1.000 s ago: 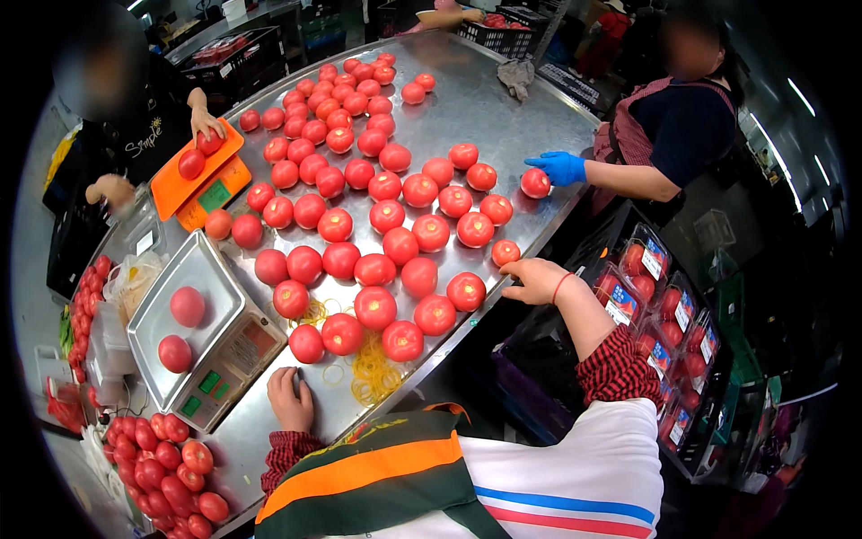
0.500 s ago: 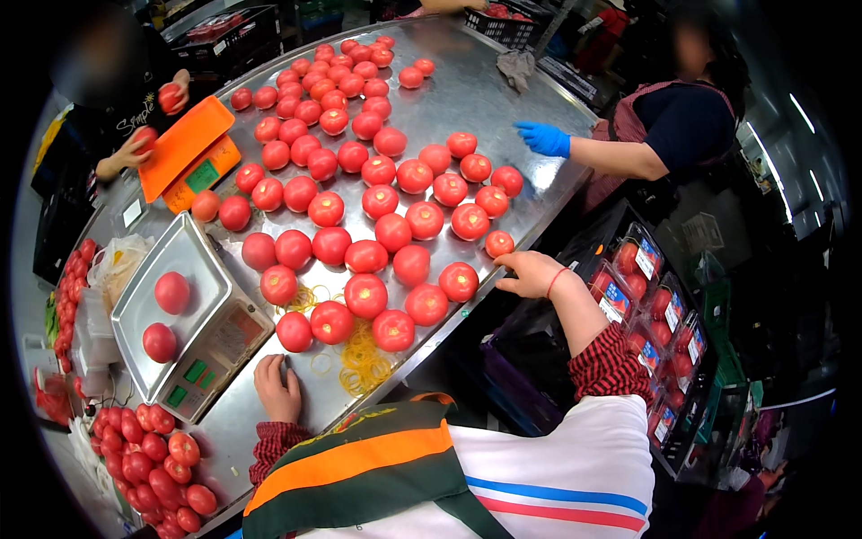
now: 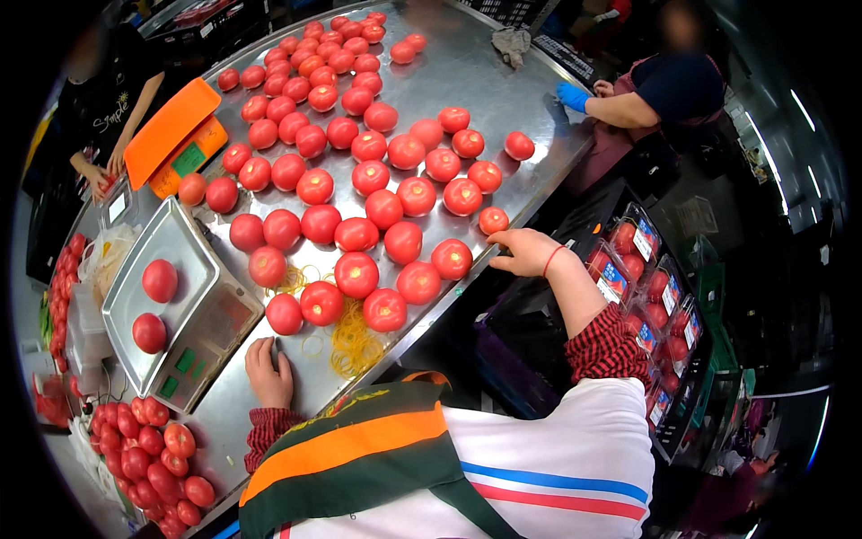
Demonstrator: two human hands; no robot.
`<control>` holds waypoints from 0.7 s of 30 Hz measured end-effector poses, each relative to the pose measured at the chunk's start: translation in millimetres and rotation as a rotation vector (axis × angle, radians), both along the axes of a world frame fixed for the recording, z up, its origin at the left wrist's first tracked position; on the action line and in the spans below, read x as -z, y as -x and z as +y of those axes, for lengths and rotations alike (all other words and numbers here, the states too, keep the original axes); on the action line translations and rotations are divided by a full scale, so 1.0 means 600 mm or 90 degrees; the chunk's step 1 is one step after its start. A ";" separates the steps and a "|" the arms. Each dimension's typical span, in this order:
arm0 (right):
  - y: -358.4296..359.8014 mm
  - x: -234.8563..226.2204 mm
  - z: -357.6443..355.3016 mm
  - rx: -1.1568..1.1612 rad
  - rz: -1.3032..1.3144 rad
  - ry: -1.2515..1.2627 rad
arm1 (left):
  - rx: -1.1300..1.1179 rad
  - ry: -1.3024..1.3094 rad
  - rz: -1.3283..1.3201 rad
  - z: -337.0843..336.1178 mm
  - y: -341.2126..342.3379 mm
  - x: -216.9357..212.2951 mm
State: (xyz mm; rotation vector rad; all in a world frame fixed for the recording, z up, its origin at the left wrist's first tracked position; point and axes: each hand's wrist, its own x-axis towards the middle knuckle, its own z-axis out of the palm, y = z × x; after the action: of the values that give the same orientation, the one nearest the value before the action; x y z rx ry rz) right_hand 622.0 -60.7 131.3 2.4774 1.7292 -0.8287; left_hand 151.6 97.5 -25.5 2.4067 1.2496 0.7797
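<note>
Right hand (image 3: 525,251) has slid along the surface (image 3: 503,90) edge, fingers apart, holding nothing.
Small tomato (image 3: 492,220) lies just up-left of it in frame; left hand (image 3: 268,375) rests flat, well apart.

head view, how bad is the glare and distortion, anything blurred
Head view: strong fisheye bend, the steel table edge curves and the corners go black; soft overhead reflections sheen the table and give small highlights on the tomatoes; the scale tray shines evenly. Centre is sharp, both hands, left hand and right hand, crisp; only the co-workers' faces are blurred.
</note>
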 end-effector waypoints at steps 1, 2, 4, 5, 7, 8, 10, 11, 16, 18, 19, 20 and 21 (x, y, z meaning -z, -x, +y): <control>0.001 -0.001 0.000 0.007 0.005 0.010 | -0.002 0.006 0.002 -0.002 0.000 -0.002; 0.000 -0.002 -0.003 0.013 0.016 -0.006 | -0.009 0.008 -0.005 -0.001 0.000 0.002; 0.004 -0.005 0.002 0.020 0.011 0.019 | -0.019 0.032 -0.012 0.003 0.000 0.000; 0.008 -0.005 0.001 0.024 0.012 0.023 | -0.032 0.061 -0.011 0.002 0.001 0.001; 0.009 0.001 0.005 -0.002 0.014 0.021 | -0.018 0.035 -0.091 0.007 -0.004 0.002; 0.011 0.004 0.007 -0.013 0.015 0.019 | 0.000 0.004 -0.116 0.010 -0.019 -0.009; 0.017 -0.002 0.009 0.011 0.027 0.030 | 0.061 0.021 -0.080 0.019 -0.057 -0.061; 0.017 -0.003 0.011 0.013 0.028 0.032 | 0.082 0.019 -0.053 0.025 -0.070 -0.067; 0.012 -0.001 0.010 0.016 0.032 0.021 | 0.129 0.066 -0.024 0.064 -0.106 -0.057; 0.011 -0.001 0.010 0.018 0.033 0.020 | 0.105 0.128 -0.118 0.072 -0.101 -0.051; 0.010 0.000 0.009 0.019 0.034 0.020 | 0.042 0.309 -0.275 0.070 -0.099 -0.051; 0.008 0.001 0.009 0.019 0.034 0.020 | -0.022 0.602 -0.530 0.072 -0.092 -0.046; 0.003 0.006 0.006 0.021 0.040 0.016 | -0.030 0.758 -0.676 0.070 -0.088 -0.071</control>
State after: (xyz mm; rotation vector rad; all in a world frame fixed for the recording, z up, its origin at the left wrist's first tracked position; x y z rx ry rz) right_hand 620.1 -56.9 127.8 2.4959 1.6907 -0.9351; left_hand 204.2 139.3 17.0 0.7913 0.8542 0.7860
